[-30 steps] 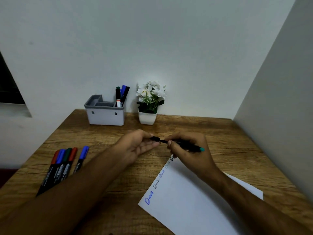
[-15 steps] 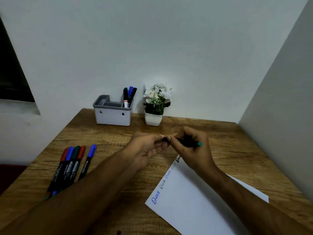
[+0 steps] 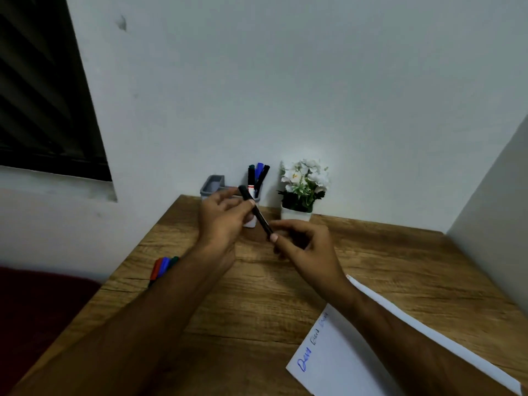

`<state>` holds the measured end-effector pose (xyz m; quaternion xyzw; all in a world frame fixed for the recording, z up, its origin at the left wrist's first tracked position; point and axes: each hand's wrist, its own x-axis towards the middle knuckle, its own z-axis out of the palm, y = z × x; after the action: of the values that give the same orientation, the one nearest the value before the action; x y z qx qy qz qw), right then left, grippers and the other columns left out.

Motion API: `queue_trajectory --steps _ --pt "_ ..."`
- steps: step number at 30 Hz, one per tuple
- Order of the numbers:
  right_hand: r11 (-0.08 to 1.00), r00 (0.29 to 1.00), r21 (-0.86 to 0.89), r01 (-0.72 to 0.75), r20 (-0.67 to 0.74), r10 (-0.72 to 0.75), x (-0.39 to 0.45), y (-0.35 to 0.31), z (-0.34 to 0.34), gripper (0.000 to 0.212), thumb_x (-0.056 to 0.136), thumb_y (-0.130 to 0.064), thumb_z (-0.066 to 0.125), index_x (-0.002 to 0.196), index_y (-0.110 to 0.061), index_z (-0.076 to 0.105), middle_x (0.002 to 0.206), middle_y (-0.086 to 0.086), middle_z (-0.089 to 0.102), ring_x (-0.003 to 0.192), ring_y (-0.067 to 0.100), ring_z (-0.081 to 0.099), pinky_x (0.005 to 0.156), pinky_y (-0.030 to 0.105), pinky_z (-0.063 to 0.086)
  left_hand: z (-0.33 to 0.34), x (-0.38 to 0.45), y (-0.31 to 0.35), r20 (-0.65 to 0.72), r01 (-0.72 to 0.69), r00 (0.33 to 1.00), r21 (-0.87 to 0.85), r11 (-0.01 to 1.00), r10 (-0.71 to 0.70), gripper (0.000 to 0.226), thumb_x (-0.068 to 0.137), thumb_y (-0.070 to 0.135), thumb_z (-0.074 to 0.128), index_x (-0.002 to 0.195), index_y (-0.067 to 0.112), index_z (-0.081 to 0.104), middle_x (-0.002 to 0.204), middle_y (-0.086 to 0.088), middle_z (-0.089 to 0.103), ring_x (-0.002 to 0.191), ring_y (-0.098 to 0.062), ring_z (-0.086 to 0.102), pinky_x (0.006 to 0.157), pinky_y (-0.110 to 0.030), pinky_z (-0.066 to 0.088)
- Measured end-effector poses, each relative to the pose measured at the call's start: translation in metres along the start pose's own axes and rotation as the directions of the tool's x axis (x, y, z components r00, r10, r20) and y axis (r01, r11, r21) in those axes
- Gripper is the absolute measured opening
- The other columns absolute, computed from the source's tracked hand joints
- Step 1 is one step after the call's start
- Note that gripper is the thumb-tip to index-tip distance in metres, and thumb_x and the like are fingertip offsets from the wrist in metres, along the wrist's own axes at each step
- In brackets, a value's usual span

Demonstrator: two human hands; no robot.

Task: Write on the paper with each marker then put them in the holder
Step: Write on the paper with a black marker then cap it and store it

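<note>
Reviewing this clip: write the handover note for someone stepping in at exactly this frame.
Left hand grips the black marker near its upper end; right hand pinches its lower end.
Holder at the desk's back edge has several markers in its right compartment.
Paper front right carries a few written words.
More markers lie at the left edge, partly behind the forearm.
Left: drop this one in, then do the rest.

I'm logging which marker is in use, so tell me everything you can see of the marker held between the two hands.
The black marker is a slim, dark, plastic-looking stick with a rounded cap end pointing up and away. It slants from upper left to lower right, lifted above the wooden table in front of the grey holder. The left hand pinches its upper part; the right hand grips its lower end, which is hidden.
</note>
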<state>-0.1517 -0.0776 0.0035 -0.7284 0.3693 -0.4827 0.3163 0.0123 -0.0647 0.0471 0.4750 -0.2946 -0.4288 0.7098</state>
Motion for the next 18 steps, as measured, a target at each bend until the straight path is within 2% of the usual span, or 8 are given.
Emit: queue_trajectory --steps 3,6,9,11,15,18 --pt "0.998 0.999 -0.049 -0.045 -0.008 0.044 0.018 -0.002 0.023 0.024 0.091 -0.004 0.075 0.114 -0.01 0.077 0.085 0.002 0.079 0.076 0.015 0.076 0.073 0.039 0.065 -0.012 0.012 0.005 0.013 -0.2 0.98 0.107 0.974 0.2 0.034 0.08 0.001 0.077 0.112 0.008 0.068 0.097 -0.009 0.075 0.089 -0.016 0.073 0.077 -0.027 0.059" --pt "0.999 1.0 -0.041 -0.023 -0.006 0.023 0.035 -0.011 0.048 0.023 0.088 -0.001 0.077 0.11 -0.007 0.077 0.082 0.003 0.078 0.075 0.014 0.075 0.075 0.035 0.064 -0.02 0.02 0.005 0.076 -0.323 0.946 0.253 0.912 0.314 0.028 0.079 0.002 0.079 0.105 0.008 0.072 0.091 -0.003 0.075 0.087 -0.011 0.073 0.076 -0.021 0.058" --pt "0.998 1.0 -0.057 0.008 -0.009 -0.008 0.053 -0.02 0.065 0.019 0.088 -0.002 0.076 0.104 -0.01 0.08 0.084 0.0 0.079 0.078 0.01 0.075 0.074 0.027 0.063 -0.031 0.032 0.005 0.109 -0.343 0.939 0.364 0.866 0.326 0.032 0.078 0.005 0.081 0.108 0.008 0.073 0.089 0.001 0.075 0.084 -0.009 0.073 0.069 -0.019 0.058" --pt "0.996 1.0 -0.09 0.009 -0.005 -0.01 0.067 -0.023 0.074 0.019 0.089 -0.005 0.076 0.106 -0.011 0.08 0.085 -0.001 0.079 0.078 0.009 0.075 0.076 0.029 0.064 -0.036 0.045 0.01 0.063 -0.359 0.929 0.401 0.843 0.365 0.034 0.076 0.007 0.082 0.109 0.009 0.074 0.089 0.002 0.075 0.083 -0.006 0.073 0.073 -0.023 0.06" --pt "0.981 0.999 -0.193 0.004 -0.036 -0.011 0.096 -0.027 0.09 0.027 0.092 -0.009 0.072 0.119 -0.01 0.076 0.102 0.003 0.08 0.091 0.01 0.075 0.09 0.031 0.062 -0.034 0.084 0.035 0.021 -0.43 0.878 0.477 0.767 0.479 0.034 0.075 0.014 0.085 0.107 0.013 0.076 0.091 0.004 0.075 0.082 -0.009 0.073 0.082 -0.033 0.06" --pt "0.959 0.998 -0.283 0.016 -0.061 -0.035 0.119 -0.03 0.094 0.035 0.091 -0.001 0.065 0.124 -0.009 0.072 0.113 0.006 0.078 0.104 0.013 0.073 0.1 0.029 0.056 -0.027 0.111 0.043 -0.003 -0.425 0.867 0.513 0.745 0.498 0.034 0.074 0.014 0.085 0.106 0.011 0.076 0.086 0.004 0.073 0.082 -0.011 0.071 0.086 -0.032 0.059"
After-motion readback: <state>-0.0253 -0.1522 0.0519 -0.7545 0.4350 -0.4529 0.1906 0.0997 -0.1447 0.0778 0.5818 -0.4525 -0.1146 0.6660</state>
